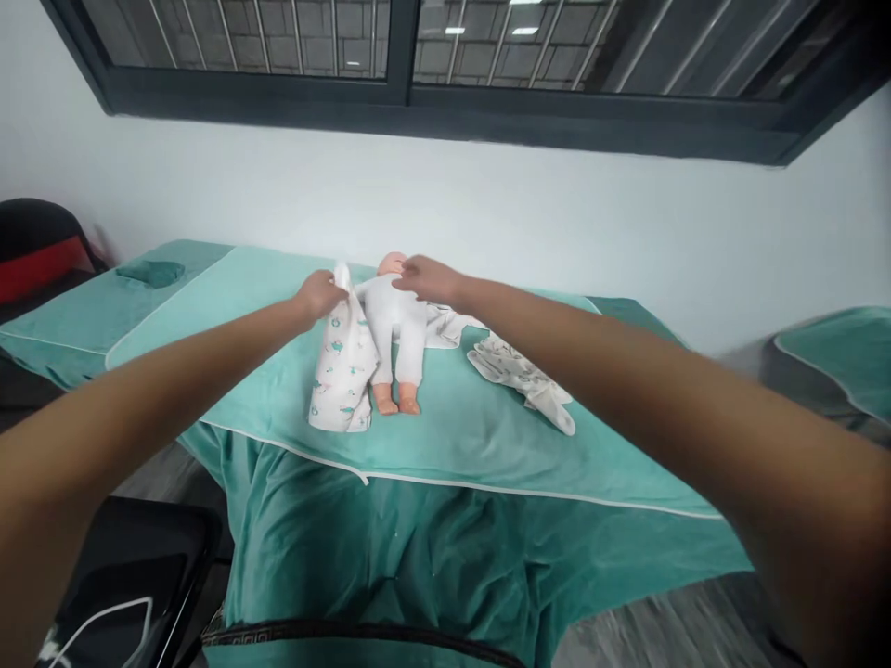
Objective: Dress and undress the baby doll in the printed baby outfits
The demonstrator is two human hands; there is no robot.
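Note:
A baby doll point(395, 336) in a white suit lies on its back on a teal sheet covering a bed point(487, 445), feet toward me. My left hand point(318, 295) is closed on the top edge of a white patterned garment point(342, 371), lifting it beside the doll's left side. My right hand point(426, 278) rests on the doll's chest near its head, fingers curled down; what they grip is hidden. A second patterned cloth point(522, 378) lies crumpled to the doll's right.
A folded teal cloth point(151, 272) lies at the bed's far left. A dark chair point(125, 575) with a white cable stands at lower left. Another teal-covered bed point(842, 357) is at right. A white wall and dark window frame are behind.

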